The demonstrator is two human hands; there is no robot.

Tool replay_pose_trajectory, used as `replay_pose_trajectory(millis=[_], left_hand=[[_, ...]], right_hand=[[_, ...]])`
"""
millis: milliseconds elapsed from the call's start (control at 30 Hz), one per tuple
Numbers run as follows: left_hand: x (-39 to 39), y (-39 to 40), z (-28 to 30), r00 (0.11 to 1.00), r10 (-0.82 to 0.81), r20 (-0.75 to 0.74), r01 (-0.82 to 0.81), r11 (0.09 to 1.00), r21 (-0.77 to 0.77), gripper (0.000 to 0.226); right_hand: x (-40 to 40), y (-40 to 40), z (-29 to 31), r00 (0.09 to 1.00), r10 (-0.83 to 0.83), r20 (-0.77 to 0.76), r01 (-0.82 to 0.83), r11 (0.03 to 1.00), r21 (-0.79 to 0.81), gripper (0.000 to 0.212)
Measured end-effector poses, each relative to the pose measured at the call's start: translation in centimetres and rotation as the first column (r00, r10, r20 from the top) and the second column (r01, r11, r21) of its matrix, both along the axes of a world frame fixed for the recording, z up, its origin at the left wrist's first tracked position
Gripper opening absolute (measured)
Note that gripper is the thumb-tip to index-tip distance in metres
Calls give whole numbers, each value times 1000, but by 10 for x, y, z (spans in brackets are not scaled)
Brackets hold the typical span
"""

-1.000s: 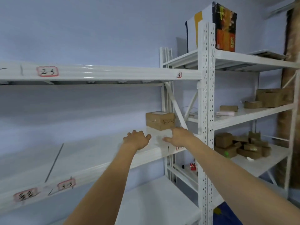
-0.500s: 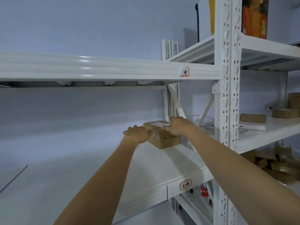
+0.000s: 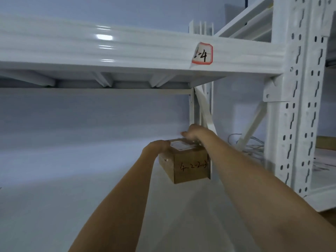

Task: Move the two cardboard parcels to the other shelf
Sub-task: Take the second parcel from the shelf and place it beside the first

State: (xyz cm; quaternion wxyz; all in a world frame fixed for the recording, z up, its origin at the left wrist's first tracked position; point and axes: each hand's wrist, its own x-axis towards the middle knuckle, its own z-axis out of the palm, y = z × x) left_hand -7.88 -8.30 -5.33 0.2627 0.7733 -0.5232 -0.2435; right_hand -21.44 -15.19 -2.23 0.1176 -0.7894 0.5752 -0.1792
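I have both hands on 1 cardboard parcel (image 3: 189,161), which sits on the white shelf (image 3: 91,206) at its far right end, close to the back corner upright. My left hand (image 3: 157,145) is on the parcel's left upper edge with its fingers curled down the far side, so I cannot tell how tightly they press. My right hand (image 3: 192,133) reaches over the top rear edge, fingers pressed together and bent over the back; whether they are gripping or only resting there I cannot tell. I judge this as the take-hold step for the 1st parcel, with nothing lifted yet as far as I can see. Next I need a firm 2-sided squeeze, a small lift to clear the deck, then a pull back toward me without clipping the diagonal brace (image 3: 205,113) just behind it.

The parcel has a white label on top and handwritten numbers on its front face. The 2nd parcel is not in sight here. The deck is smooth painted metal, bare around the box. Above runs another beam with a red-bordered tag (image 3: 202,53). To the right stands a perforated post (image 3: 298,99), and beyond it loose wires (image 3: 252,148) lie on the neighbouring rack. The wall behind is plain and pale
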Motion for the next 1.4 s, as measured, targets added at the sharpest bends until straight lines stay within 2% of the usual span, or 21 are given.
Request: replay_pose_trajectory(millis=[67, 167, 300, 367, 433, 500, 633, 700, 800, 867, 1033, 1200, 1300, 1400], left_hand=[[-3, -8, -2, 988, 38, -150, -28, 997, 71, 55], [-8, -10, -5, 962, 93, -255, -52, 986, 161, 46], [6, -21, -8, 855, 149, -496, -68, 982, 177, 64], [12, -20, -8, 826, 152, -542, -78, 984, 158, 65], [15, -12, -6, 825, 150, -545, -113, 988, 102, 62], [22, 0, -4, 823, 139, -551, -147, 989, 29, 59], [37, 39, 2, 826, 65, -560, -150, 983, -107, 49], [43, 64, 5, 845, 10, -535, -141, 968, -206, 43], [52, 105, 8, 845, -44, -533, -148, 939, -311, 40], [59, 132, 8, 825, -63, -561, -183, 910, -372, 36], [73, 196, -13, 820, -105, -563, -217, 853, -475, 46], [77, 257, -42, 782, -145, -607, -262, 807, -530, 43], [73, 290, -51, 784, -176, -596, -249, 789, -561, 41], [63, 315, -60, 780, -215, -588, -230, 776, -588, 42]], right_hand=[[4, -9, -2, 1000, 6, -13, -6, 1000, 19, 51], [13, -21, -7, 999, -6, -44, 10, 996, 86, 53], [15, -19, -6, 999, -23, -27, 26, 994, 104, 51], [14, -13, -1, 1000, -12, 28, 9, 992, 122, 47], [13, -3, 6, 993, 11, 116, -28, 989, 146, 45], [12, 4, 13, 960, 19, 279, -68, 984, 167, 47], [16, 30, 20, 827, -7, 562, -138, 967, 215, 48], [16, 53, 22, 753, 14, 658, -166, 972, 169, 40], [15, 87, 19, 711, 103, 696, -211, 975, 72, 30], [16, 112, 11, 668, 160, 726, -243, 970, 10, 30], [30, 183, -21, 534, 207, 820, -283, 957, -57, 32], [38, 240, -53, 370, 123, 921, -408, 912, 42, 32], [33, 263, -68, 342, 93, 935, -419, 906, 63, 41], [20, 286, -77, 358, 88, 929, -444, 892, 86, 60]])
